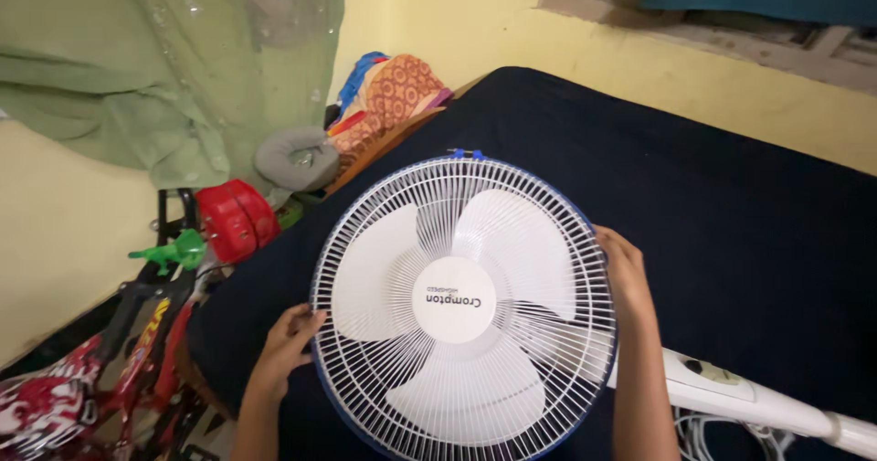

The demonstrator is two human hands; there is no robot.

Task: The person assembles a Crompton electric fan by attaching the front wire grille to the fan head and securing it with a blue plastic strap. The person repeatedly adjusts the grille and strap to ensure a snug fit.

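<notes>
A person steadies a white pedestal fan (461, 301) laid flat on a bed (731, 205) covered in a dark navy sheet, seen from a head-worn camera looking down.

At the upper left of the frame a pale green cloth (174, 59) hangs against a yellow wall (55, 233). Below it, along the bed's left side, stand a red helmet-like object (236, 219), a green plastic toy (172, 253) and the red-and-black frame of a child's cycle (110, 370), all apart from the fan. A grey ring-shaped cushion (294, 158) and a heap of folded orange and blue fabric (388, 91) sit at the bed's upper left corner.

The left hand (288, 342) sits at the lower left of the fan's round wire guard, fingers curled against the blue-edged rim; its grip looks closed lightly on the guard there, likely to keep the head from rolling on the soft bedding. The fan fills the centre of the frame, face up, its three white blades and round hub showing through the guard, with a small blue clip (464, 154) at the top of the rim.

The right hand (623, 274) rests on the opposite, right edge of the guard, fingers wrapped over the rim, so the two hands brace the fan head from both sides. Below and right of it, the fan's white stem (758, 404) with its control panel runs off toward the lower right corner, lying on the sheet, with white cord (703, 429) coiled under it. A window ledge (731, 31) crosses the upper right.
</notes>
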